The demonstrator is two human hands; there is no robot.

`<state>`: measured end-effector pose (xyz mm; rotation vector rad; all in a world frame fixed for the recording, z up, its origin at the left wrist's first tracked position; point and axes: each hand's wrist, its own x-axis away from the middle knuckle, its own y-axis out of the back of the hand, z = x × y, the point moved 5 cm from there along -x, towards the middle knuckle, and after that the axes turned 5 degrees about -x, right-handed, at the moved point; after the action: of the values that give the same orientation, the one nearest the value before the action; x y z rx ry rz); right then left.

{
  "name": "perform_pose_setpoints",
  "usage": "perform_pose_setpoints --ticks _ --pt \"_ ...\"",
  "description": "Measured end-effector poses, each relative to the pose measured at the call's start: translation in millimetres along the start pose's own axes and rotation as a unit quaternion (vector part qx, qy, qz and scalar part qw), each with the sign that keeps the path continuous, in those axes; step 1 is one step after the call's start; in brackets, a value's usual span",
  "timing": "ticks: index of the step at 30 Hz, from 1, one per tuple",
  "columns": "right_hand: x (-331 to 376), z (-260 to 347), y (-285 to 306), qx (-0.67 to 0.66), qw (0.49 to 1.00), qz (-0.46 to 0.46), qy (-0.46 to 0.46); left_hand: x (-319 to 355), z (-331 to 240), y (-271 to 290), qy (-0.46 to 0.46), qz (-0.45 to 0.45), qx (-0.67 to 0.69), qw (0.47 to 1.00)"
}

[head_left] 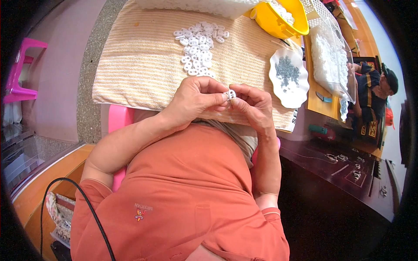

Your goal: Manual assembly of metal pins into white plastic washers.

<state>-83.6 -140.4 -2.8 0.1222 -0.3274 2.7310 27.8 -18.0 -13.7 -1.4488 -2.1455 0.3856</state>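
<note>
Between my two hands, over the near edge of the striped towel, is a small white oval plastic piece with holes [231,94]. My left hand [196,99] pinches its left side with thumb and index finger. On the other side, the thumb and index finger of my right hand [254,106] press on the same piece. Just beyond my left hand, a loose pile of similar white oval pieces [201,48] lies on the towel [143,52]. A white scalloped plate [292,99] to the right of my right hand carries many small dark grey bits [287,71].
At the far edge stand a clear bin of white pieces [196,5] and a yellow container [278,29]. Right of the plate is another clear bin [331,65], with a person [370,93] beyond it. A pink stool [26,69] stands left; a black cable [93,213] crosses lower left.
</note>
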Motion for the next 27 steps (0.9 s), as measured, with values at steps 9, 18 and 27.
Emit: perform_pose_setpoints --ticks 9,18,27 --pt "0.9 0.4 -1.4 0.002 1.0 -0.004 -0.011 0.6 1.5 0.0 0.006 -0.008 -0.001 1.0" --pt "2.4 -2.0 -1.2 -0.04 0.999 0.007 -0.022 2.4 1.9 -1.8 0.017 0.0 0.022 1.0" --pt "3.2 -5.2 0.6 -0.06 0.998 0.016 -0.028 2.4 4.1 -1.9 0.031 0.004 0.041 0.999"
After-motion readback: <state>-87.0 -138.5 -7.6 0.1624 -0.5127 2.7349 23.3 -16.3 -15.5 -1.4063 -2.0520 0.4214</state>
